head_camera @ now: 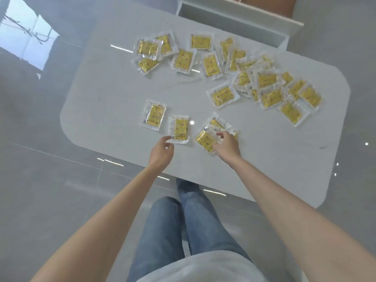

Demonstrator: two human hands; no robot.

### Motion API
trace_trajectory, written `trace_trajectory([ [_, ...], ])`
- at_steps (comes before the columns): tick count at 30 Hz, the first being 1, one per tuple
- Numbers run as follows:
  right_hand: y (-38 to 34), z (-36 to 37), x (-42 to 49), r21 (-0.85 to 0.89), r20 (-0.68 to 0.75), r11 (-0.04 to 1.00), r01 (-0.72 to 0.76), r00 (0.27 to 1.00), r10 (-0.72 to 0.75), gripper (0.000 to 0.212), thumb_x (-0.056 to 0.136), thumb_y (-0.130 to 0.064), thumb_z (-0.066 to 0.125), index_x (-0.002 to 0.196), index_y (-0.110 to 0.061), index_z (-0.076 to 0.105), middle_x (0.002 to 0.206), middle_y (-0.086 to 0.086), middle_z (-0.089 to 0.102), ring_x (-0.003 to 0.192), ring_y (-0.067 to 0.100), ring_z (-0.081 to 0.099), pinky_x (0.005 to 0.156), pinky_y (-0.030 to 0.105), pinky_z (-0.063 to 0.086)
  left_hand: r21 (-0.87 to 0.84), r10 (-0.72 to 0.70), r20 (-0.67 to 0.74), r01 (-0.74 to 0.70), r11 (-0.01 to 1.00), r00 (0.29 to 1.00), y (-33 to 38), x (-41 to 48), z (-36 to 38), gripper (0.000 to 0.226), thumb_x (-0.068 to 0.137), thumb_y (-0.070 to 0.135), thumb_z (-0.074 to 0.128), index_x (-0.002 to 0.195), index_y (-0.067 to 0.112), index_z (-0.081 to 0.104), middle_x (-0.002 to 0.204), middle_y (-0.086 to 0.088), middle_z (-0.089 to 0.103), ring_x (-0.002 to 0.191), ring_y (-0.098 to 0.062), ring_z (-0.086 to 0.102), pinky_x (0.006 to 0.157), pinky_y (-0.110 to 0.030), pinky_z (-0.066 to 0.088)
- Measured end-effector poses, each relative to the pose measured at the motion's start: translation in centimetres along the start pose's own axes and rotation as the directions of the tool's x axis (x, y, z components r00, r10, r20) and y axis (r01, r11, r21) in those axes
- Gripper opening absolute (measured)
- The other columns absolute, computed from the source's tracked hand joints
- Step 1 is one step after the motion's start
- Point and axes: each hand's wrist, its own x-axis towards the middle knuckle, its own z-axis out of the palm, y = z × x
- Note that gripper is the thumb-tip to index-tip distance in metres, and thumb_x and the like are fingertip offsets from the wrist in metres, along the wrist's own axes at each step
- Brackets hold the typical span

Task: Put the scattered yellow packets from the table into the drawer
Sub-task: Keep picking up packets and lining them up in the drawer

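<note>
Yellow packets (maybe two) under right hand.

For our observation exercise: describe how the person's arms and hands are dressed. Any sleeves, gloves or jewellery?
Both forearms are bare to the frame's lower edge. The left hand and right hand wear no gloves; no rings, watch or bracelet show.

Soft, hazy daylight fills the room, and a bright window reflection glares off the glossy floor. Light streaks glint on the white table. Wide-angle bending curves the edges; shadows are faint.
</note>
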Motion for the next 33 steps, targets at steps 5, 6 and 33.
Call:
trace_trajectory([
  [5,0.7,1.8,5.7,-0.033,-0.016,0.995,-0.091,0.996,0.09,0.046,0.086,-0.015,0.057,0.13,-0.015,0.046,0.134,0.005,0.046,0.127,0.026,0.04,0.087,0.035,0.046,0.025,-0.025,0.022,0.025,0.999,0.999,1.1,7.0,1.2,0.041,0.098,0.018,0.04,0.139,0.021,0.042,0.137,-0.005,0.05,0.123,-0.021,0.048,0.085,-0.025,0.038],
  [6,1.1,2.4,6.9,-0.052,-0.008,0.993,-0.105,0.994,0.105,0.048,0.085,-0.016,0.058,0.131,-0.016,0.045,0.135,0.006,0.045,0.127,0.026,0.039,0.087,0.034,0.043,0.029,-0.034,0.038,0.033,0.999,0.999,1.0,8.6,1.8,0.042,0.098,0.019,0.041,0.139,0.021,0.042,0.138,-0.005,0.049,0.124,-0.021,0.048,0.086,-0.025,0.038],
  [33,5.7,5.3,12.6,-0.541,-0.109,0.835,0.094,0.977,-0.181,0.049,0.086,-0.021,0.065,0.128,-0.013,0.042,0.11,0.006,0.064,0.108,0.03,0.057,0.087,0.038,0.041,-0.272,-0.037,-0.063,0.019,0.962,0.997,-4.3,18.6,9.1,0.048,0.084,0.016,0.067,0.121,0.016,0.035,0.098,-0.002,0.061,0.087,-0.02,0.057,0.071,-0.026,0.043],
])
